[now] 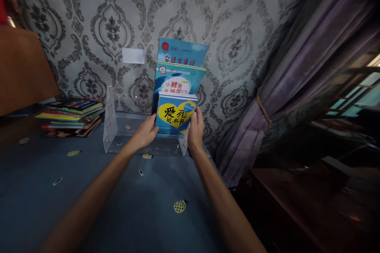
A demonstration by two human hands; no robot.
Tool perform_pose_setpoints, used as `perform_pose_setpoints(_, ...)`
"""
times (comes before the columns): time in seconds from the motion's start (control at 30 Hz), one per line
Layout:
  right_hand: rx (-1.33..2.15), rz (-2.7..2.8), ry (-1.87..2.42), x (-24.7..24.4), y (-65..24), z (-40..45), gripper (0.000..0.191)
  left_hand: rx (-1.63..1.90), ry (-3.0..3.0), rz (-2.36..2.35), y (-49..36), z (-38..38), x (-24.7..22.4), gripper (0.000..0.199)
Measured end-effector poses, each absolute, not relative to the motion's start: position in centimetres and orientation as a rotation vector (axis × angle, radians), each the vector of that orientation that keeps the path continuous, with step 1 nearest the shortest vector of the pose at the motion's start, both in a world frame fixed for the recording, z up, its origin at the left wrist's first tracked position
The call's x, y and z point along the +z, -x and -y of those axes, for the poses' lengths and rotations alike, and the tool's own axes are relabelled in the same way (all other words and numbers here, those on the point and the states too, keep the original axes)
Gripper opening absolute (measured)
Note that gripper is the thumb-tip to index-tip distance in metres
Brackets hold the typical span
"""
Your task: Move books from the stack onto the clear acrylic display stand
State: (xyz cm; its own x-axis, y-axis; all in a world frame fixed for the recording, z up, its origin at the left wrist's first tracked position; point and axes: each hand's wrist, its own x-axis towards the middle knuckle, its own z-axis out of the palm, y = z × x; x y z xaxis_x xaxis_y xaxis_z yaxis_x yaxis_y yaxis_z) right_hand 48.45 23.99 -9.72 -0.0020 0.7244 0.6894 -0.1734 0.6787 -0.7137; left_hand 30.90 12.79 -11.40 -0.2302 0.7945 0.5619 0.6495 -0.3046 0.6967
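Note:
A blue book with a yellow heart (pixel 175 112) is held upright between both hands, at the front right of a clear acrylic stand (pixel 109 126). My left hand (pixel 146 131) grips its left edge. My right hand (pixel 196 129) grips its right edge, thumb near the front cover. Behind it, higher up, stand a teal book with a white oval (pixel 178 81) and a taller blue book with red lettering (pixel 184 52). Their lower parts are hidden by the front book.
Stacked books (pixel 73 114) lie left of the stand on the blue-covered table (pixel 124 209). Behind are a patterned wall with a white card (pixel 133 55) and a wooden panel (pixel 26 69). A tied purple curtain (pixel 267 91) hangs at the right.

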Motion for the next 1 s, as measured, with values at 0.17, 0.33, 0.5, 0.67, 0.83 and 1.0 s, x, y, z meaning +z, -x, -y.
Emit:
perform_pose_setpoints(0.17, 0.774, 1.378, 0.517, -9.8, -48.5, -24.2, 0.058, 1.496, -1.870, -1.760, -31.4, -12.1, -10.6, 0.061)
perform_pose_setpoints(0.33, 0.538, 1.371, 0.475, -8.8, -48.7, -22.4, 0.051, 1.544, -1.837, -1.943, -30.3, -9.0, -8.8, 0.045)
perform_pose_setpoints(0.5, 0.369, 1.464, 0.328, -7.6, -48.6, -17.6, 0.035, 1.667, -1.682, -2.513, -24.3, -3.7, -6.9, 0.036)
perform_pose_setpoints(0.67, 0.475, 2.093, -0.106, -11.8, -46.9, -10.7, 0.030, 1.186, -1.140, -3.142, -16.0, -0.9, -7.0, 0.044)
perform_pose_setpoints(0.83, 0.422, 2.553, -0.250, -18.0, -46.7, -6.3, 0.026, 0.833, -1.123, -3.177, -10.9, -1.3, -8.5, 0.055)
perform_pose_setpoints(1.0, 0.493, 2.629, -0.144, -19.5, -47.2, -6.0, 0.022, 0.562, -1.250, -3.135, -7.8, -3.0, -9.0, 0.060)
